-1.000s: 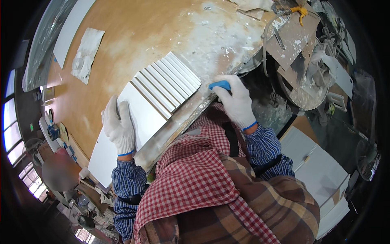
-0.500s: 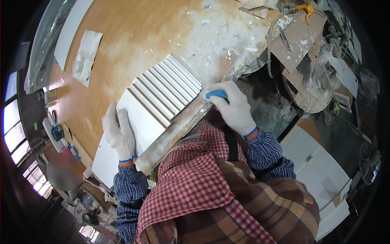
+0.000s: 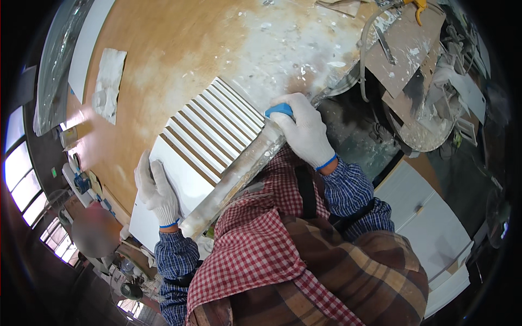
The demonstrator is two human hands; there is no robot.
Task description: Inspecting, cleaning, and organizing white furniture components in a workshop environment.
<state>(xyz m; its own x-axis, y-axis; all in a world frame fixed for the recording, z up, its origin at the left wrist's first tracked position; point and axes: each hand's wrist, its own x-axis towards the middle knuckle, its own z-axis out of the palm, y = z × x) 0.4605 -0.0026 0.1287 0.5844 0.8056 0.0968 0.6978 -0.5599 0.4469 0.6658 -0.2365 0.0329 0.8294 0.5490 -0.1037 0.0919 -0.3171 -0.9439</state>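
Note:
A white slatted panel (image 3: 187, 163) lies slantwise along the near edge of the worktable. Its left part is flat and plain, while several raised white slats with dark gaps between them run across the right part. My left hand (image 3: 156, 190), in a white knit glove, rests on the plain part, fingers stretched and somewhat apart. At the panel's right end, my right hand (image 3: 304, 130), gloved alike, is closed round a small blue block (image 3: 280, 110). The block is by the corner of the slats; whether it touches them I cannot tell.
White dust and flakes cover the tan worktable (image 3: 179, 32). A whitish cloth or paper sheet (image 3: 109, 81) lies at far left. At the right are a hose with a yellow-orange air gun (image 3: 417, 10), dusty cardboard (image 3: 408, 49) and white panels (image 3: 418, 212). Another person (image 3: 95, 231) is at lower left.
My right hand has moved left with the blue block, closer to the slats' end. My left hand stays on the panel, its fingers shifted slightly. The whole view has tilted a little.

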